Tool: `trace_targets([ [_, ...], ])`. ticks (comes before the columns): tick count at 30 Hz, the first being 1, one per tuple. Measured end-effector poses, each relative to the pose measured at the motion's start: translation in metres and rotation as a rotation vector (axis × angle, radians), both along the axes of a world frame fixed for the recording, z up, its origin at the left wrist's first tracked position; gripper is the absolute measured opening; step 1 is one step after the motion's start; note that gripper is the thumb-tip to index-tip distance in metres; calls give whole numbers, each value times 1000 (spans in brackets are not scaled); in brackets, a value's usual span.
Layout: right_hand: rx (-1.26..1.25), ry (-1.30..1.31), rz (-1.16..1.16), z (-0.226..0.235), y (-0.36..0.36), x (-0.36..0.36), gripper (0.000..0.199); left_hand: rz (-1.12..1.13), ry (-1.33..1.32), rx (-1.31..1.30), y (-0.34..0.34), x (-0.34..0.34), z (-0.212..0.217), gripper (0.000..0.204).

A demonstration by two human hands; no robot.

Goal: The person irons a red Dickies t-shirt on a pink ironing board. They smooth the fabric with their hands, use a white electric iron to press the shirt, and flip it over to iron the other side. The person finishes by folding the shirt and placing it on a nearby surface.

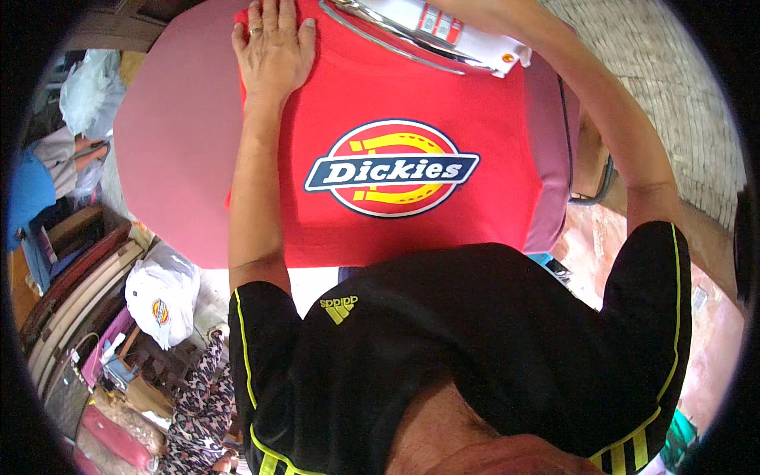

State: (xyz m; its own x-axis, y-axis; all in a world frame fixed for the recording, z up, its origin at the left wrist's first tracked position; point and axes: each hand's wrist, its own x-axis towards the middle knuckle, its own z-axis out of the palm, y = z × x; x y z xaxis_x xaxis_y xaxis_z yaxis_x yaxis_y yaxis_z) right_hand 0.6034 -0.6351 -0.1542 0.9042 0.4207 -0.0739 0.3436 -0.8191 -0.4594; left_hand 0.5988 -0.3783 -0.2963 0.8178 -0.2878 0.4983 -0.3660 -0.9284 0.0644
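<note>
A red T-shirt [412, 95] lies spread on a dusky-pink padded ironing board [174, 158]. Its chest print [392, 169] is an oval emblem with a yellow horseshoe and a dark blue lettered banner. My left hand [275, 47], ringed on one finger, rests flat on the shirt's upper left part, fingers stretched away from me. A white and chrome clothes iron [427, 33] is at the shirt's far right, partly cut off by the upper edge. My right hand [467, 9] is closed over the iron's top; its fingers lie mostly outside the picture.
At the left below the board hangs a white bag [162, 293] with a small emblem. Stacked boards or frames [83, 277], a clear plastic bag [91, 91] and patterned cloth [198, 404] crowd that side. To the right is a woven wall or mat [673, 95].
</note>
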Motion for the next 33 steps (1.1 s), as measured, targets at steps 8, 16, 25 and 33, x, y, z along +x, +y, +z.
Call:
trace_targets([
  [8, -1, 83, -70, 8, -42, -12, 47, -43, -2, -28, 5, 18, -22, 61],
  [16, -94, 89, -283, 11, -131, -135, 40, -62, -5, -32, 5, 19, -19, 61],
  [25, -247, 87, -332, -2, -111, -142, 55, -50, 51, 24, 8, 20, -19, 63],
  [33, -188, 51, -305, -14, -127, -148, 63, -63, 51, -9, 7, 18, -17, 62],
])
